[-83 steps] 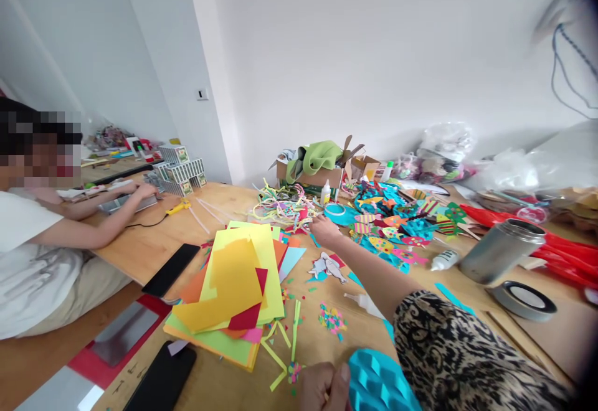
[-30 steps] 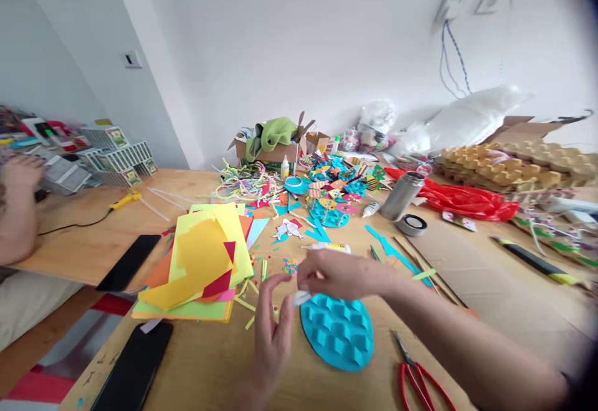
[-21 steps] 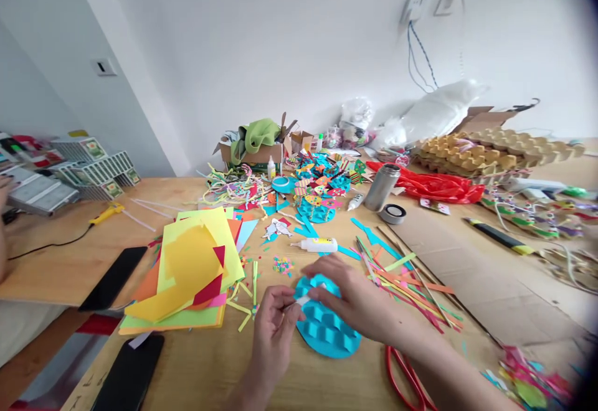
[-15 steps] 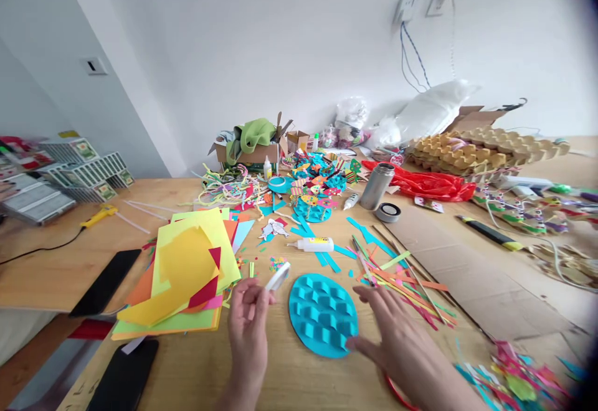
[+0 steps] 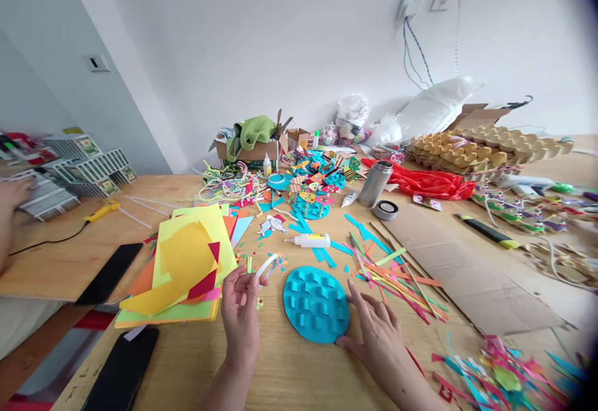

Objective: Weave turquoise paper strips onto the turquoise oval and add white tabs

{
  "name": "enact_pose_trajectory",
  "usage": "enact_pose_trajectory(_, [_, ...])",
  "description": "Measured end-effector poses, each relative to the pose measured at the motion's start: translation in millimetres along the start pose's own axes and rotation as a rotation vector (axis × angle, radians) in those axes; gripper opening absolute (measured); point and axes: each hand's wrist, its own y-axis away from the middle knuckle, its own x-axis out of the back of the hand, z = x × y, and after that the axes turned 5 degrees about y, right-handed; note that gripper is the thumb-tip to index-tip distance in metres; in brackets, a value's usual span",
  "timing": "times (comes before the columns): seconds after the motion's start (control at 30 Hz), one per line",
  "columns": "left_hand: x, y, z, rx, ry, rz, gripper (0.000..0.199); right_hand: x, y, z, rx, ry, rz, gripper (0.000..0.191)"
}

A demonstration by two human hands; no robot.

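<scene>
At disc [image 5: 316, 304], right hand [image 5: 379, 331] wide; loop [image 5: 266, 263] pinched in left hand [image 5: 240, 312]

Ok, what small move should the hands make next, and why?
Probably steady the round blue paper-like disc with raised folds using the right hand: that hand is spread at the disc's right edge, while the left hand holds a thin white ring-shaped band.

The single view looks from head height, above the near edge of the surface [image 5: 289, 373], facing forward and down, close over the left hand [image 5: 242, 308] and right hand [image 5: 376, 330], and wide enough to reach past the far edge to the wall [image 5: 289, 43] behind.
</scene>
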Motion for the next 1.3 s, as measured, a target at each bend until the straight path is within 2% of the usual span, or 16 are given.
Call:
enact_pose_trajectory(0.1, [-2.2,2,2,0.011,0.021,-0.086,0.038,20,-10,2,-0.065,-0.096,-0.076,0.088])
enact_pose_trajectory(0.17, [-7.3,4,7,0.029,0.018,-0.169,0.037,42,-21,-2,-0.101,-0.231,-0.093,0.066])
enact_pose_trajectory(0.23, [-15.7,8,14,0.037,0.014,-0.263,0.036,62,-33,-13,-0.086,-0.473,-0.077,0.043])
enact_pose_trajectory(0.3, [-25.7,13,20,0.041,0.007,-0.352,0.036,74,-46,-27,-0.125,-0.765,-0.075,0.035])
enact_pose_trajectory(0.37, [-33.9,19,22,0.047,-0.027,-0.429,0.036,75,-56,-42,-0.185,-1.043,-0.038,0.038])
enact_pose_trajectory(0.43, [-37.5,24,16,0.016,-0.104,-0.493,0.035,69,-63,-52,-0.262,-1.223,0.049,0.04])
enact_pose_trajectory(0.5, [-35.6,27,4,-0.086,-0.215,-0.55,0.032,60,-67,-57,-0.324,-1.339,0.111,0.039])
enact_pose_trajectory(0.57, [-30.4,29,-11,-0.214,-0.297,-0.586,0.03,54,-68,-57,-0.355,-1.425,0.108,0.036])
enact_pose_trajectory(0.7, [-21.1,26,-28,-0.369,-0.403,-0.637,0.033,50,-67,-52,-0.353,-1.523,0.054,0.03])
enact_pose_trajectory(1.0, [-16.0,24,-23,-0.411,-0.441,-0.748,0.033,41,-64,-47,-0.359,-1.68,-0.104,0.025])
enact_pose_trajectory(1.13, [-18.3,25,-12,-0.432,-0.452,-0.749,0.032,45,-62,-49,-0.303,-1.589,-0.05,0.025])
enact_pose_trajectory(1.3, [-22.9,28,4,-0.316,-0.451,-0.691,0.019,50,-55,-59,-0.158,-1.381,-0.037,0.021])
